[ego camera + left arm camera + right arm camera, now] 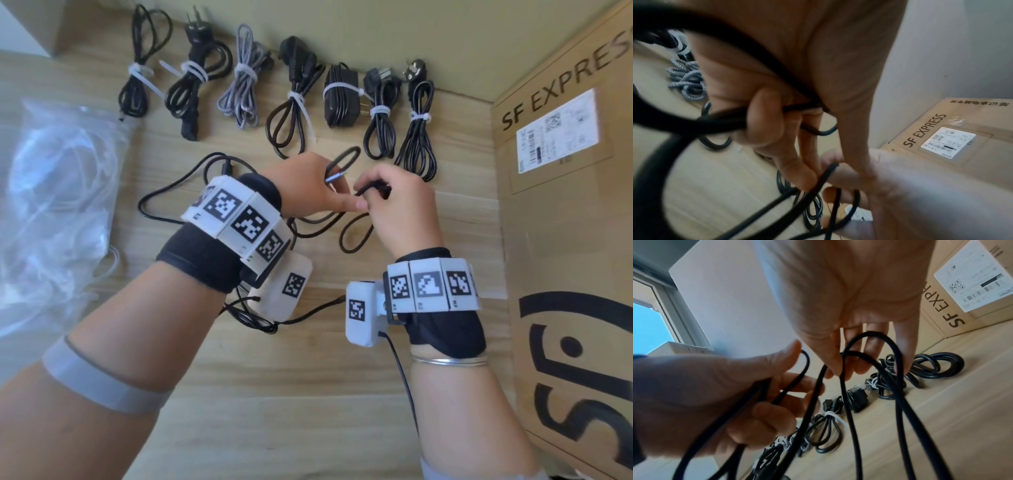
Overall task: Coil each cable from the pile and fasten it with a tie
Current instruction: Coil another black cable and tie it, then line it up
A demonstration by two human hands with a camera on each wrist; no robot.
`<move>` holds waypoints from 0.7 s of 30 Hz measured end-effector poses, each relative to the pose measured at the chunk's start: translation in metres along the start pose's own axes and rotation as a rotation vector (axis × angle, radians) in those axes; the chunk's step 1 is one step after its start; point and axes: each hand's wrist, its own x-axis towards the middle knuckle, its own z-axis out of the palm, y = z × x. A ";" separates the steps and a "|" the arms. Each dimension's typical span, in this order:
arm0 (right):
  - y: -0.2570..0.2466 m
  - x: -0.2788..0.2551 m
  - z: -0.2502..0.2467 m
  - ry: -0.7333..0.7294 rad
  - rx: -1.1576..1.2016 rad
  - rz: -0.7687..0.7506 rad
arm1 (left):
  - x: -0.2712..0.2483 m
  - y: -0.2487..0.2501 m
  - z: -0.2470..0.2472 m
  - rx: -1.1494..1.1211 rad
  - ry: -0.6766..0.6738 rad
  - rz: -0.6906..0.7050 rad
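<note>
bag of ties (58,192): clear plastic bag at the left edge of the table, well apart from the hands; likely parked there as the stock for fastening.
finished bundles (294,99): seven coiled cables, each cinched with a white tie, in a row along the far edge of the table (274,394); seemingly laid out of the way as done work.
loose cable (171,192): thin and black, its slack sprawling on the table left of and beneath the wrists, so length can feed upward into the coil.
left hand (308,188): lifted above the table, fingers curled, pinching the small gathered loop (344,159) with the metal plug tip (330,178) showing beside it; judged to serve as the anchor for the coil.
right hand (404,205): just beside the left and touching its fingertip, fingers curled around the next stretch of the same cable, a bend hanging below; judged to be bringing a fresh turn across.
cable position: between both hands, mostly uncoiled, no tie on it yet.
cardboard box (565,205): stands at the right, near the right hand.
</note>
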 end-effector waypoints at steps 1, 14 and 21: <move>-0.002 0.001 0.001 0.004 0.021 -0.003 | 0.000 0.002 0.002 0.024 -0.013 -0.004; 0.004 -0.001 0.000 0.013 0.106 0.092 | 0.002 -0.004 0.003 -0.294 0.285 0.059; 0.016 -0.004 -0.001 -0.040 0.062 -0.002 | 0.002 -0.009 0.002 -0.367 0.322 0.092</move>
